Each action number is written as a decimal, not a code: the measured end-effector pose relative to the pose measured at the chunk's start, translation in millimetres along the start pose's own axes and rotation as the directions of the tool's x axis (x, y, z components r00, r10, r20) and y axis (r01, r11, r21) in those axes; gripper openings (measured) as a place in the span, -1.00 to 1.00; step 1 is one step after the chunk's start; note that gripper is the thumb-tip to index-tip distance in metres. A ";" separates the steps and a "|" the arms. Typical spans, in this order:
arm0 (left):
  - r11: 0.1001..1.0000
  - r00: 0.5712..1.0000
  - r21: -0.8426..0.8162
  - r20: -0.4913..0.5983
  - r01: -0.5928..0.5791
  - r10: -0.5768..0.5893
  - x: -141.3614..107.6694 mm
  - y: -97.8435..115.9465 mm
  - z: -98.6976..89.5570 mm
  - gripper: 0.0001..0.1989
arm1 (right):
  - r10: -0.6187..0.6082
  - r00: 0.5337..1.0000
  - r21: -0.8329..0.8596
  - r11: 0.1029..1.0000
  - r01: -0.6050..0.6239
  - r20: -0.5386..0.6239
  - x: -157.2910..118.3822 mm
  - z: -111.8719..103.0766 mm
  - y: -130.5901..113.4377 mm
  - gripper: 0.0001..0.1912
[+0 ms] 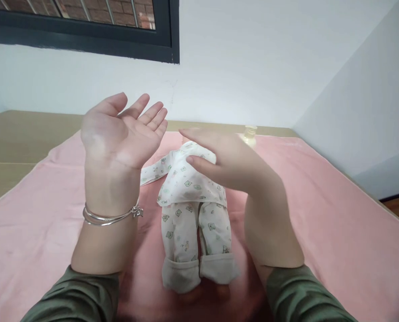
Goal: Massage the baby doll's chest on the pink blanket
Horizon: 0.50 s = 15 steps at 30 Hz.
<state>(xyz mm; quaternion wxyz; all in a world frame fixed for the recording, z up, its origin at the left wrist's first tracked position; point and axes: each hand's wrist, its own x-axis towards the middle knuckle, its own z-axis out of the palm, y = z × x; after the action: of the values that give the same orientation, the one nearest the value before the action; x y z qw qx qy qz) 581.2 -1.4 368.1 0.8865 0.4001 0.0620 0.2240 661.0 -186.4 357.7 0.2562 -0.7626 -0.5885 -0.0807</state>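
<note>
My left hand (120, 134) is raised with the palm turned up, fingers stretched out and nothing in it; a silver bangle circles that wrist. To its right, my right hand (231, 158) hovers over the upper part of a small white printed baby top (189, 181), thumb and fingers apart, also holding nothing. I cannot tell whether it touches the cloth. One long sleeve reaches out to the left; the other side is hidden behind my right hand. Below the top lie matching baby trousers (182, 228) with turned-up cuffs. The clothes look filled out, with skin-toned shapes dimly showing beneath the cuffs.
A pink blanket (320, 214) covers much of a wooden table (52, 129). Behind my right hand stands a small pale yellow bottle (250, 133), partly hidden. A white wall (236, 67) with a dark-framed window (172, 31) rises at the back.
</note>
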 end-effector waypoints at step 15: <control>0.986 1.000 0.166 0.020 0.005 -0.009 3.8 -81.5 19.6 -0.39 | 0.285 0.946 0.274 0.932 -0.237 -0.154 20.9 69.8 -49.2 -0.25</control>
<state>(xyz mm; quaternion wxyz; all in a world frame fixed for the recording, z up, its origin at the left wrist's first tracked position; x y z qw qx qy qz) 618.6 -60.3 321.5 0.8516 0.4743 0.0727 0.2109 608.5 -125.9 321.5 0.4146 -0.7843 -0.4596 -0.0432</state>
